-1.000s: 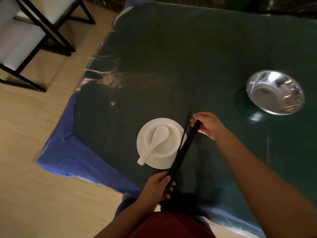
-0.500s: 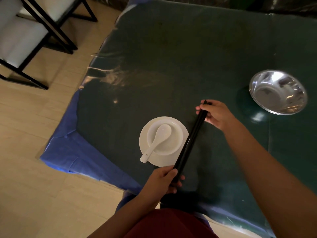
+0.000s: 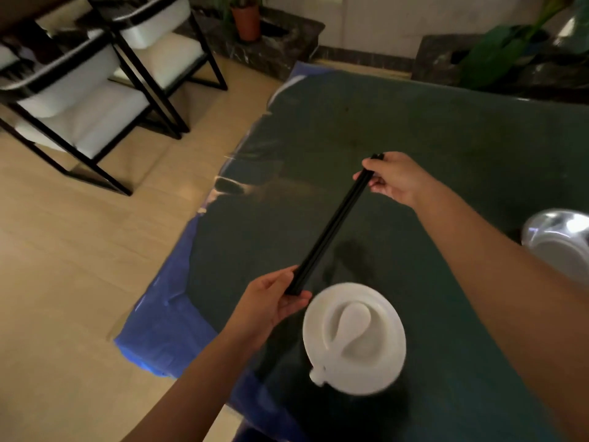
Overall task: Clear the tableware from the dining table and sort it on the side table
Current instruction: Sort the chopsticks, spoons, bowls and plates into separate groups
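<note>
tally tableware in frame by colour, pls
Black: 2, the chopsticks, held as a pair between left hand and right hand
White: 3, plate, bowl on it, spoon in the bowl
Silver: 1, metal bowl, cut off at the right edge
Total: 6

Your left hand [image 3: 271, 306] grips the near end of the chopsticks [image 3: 333, 226]; your right hand [image 3: 393, 178] grips the far end. The pair runs diagonally above the table [image 3: 446, 138], from near-left to far-right. Just right of your left hand, a plate [image 3: 390, 365] sits on the table with a bowl [image 3: 366, 344] on it and a spoon [image 3: 345, 330] in the bowl. A metal bowl [image 3: 561, 242] lies at the table's right edge of view, beyond your right forearm. Two chairs [image 3: 95, 90] stand on the floor, left of the table. Potted plants [image 3: 247, 14] stand behind the table.
</note>
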Motion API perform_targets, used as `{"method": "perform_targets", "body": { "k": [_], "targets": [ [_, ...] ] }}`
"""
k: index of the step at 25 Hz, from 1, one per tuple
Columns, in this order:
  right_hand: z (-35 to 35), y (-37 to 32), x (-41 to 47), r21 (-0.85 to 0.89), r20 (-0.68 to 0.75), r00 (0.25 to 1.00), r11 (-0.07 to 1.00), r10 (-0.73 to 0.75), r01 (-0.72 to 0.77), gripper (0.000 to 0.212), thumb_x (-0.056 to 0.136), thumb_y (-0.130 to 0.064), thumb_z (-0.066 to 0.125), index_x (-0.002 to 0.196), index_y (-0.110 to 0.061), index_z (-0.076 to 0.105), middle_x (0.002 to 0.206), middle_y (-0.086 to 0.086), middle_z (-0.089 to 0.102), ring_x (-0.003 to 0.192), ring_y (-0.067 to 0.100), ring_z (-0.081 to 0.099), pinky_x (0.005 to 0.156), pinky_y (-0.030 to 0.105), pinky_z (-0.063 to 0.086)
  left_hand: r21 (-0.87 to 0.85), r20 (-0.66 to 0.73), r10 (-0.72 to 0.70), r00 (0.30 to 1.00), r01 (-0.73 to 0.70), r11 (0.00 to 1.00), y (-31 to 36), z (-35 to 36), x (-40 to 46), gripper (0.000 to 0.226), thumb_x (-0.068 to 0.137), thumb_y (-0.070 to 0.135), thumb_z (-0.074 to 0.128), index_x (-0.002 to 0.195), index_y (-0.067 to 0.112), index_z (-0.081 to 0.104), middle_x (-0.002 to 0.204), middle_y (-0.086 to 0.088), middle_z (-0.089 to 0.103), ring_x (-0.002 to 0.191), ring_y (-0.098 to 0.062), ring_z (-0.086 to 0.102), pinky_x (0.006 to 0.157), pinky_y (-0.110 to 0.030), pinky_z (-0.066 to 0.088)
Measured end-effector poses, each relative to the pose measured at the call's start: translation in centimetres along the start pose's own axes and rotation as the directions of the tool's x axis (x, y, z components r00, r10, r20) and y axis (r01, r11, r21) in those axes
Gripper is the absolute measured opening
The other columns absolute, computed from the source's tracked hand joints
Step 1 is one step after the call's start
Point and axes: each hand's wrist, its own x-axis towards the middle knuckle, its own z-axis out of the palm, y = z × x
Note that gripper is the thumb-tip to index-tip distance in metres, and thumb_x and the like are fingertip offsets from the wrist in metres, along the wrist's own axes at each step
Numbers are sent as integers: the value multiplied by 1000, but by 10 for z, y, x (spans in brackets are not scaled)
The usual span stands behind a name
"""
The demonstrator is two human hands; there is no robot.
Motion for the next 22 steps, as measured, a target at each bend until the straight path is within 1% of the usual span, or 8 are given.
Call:
{"method": "perform_targets", "body": {
  "k": [5,7,10,12,15,17,20,22],
  "targets": [
    [61,6,98,-141,-67,994,985,88,-97,25,94,-9,47,69,-13,47,68,5,58,43,8,48,42,16,41,257,-154,93,984,-51,965,14,-49,91,21,90,0,51,100,12,65,72,-3,69,58,-9,67,56,-22,57],
    [78,13,137,-165,-108,986,976,124,-141,25,93,-9,48,69,-13,47,69,5,57,41,7,48,44,18,41,560,-128,208,970,-103,822,17,-68,129,25,87,5,56,107,15,67,77,5,70,68,-7,67,71,-25,58],
    [102,17,189,-191,-131,979,965,157,-180,18,93,-9,49,74,-10,50,76,8,59,52,11,47,51,22,42,834,-2,400,916,-219,507,27,-90,168,31,86,15,58,116,23,62,81,21,59,75,3,57,67,0,42],
    [114,16,215,-193,-120,977,962,174,-195,6,92,-10,50,90,-5,53,88,12,60,56,13,48,53,23,43,895,69,452,889,-255,366,31,-98,183,35,88,16,55,123,21,55,87,14,55,79,-2,52,67,-5,38],
    [130,19,242,-266,-104,981,946,163,-185,19,92,-12,52,108,-3,52,95,15,59,57,13,50,52,23,44,949,172,472,865,-274,157,30,-106,196,38,86,14,59,124,11,54,95,-2,61,87,-18,56,77,-24,45],
    [137,23,250,-357,-108,986,921,128,-159,23,92,-15,53,109,-1,52,91,13,58,58,13,52,52,23,47,964,239,511,826,-267,-20,24,-109,199,39,78,14,69,115,3,61,89,-9,63,79,-26,60,68,-36,53],
    [140,34,252,-351,-159,981,922,115,-165,32,90,-18,56,112,5,52,85,11,59,61,16,58,51,24,54,966,254,578,776,-225,-123,19,-113,202,39,82,26,61,113,1,63,91,-12,65,78,-27,63,64,-36,55],
    [141,39,247,-459,-228,971,871,72,-173,39,89,-26,59,114,3,53,100,16,63,72,23,64,58,30,56,963,269,573,774,-219,-156,17,-113,202,47,86,31,44,121,4,59,106,-13,66,90,-28,64,72,-38,55]
  ]
}}
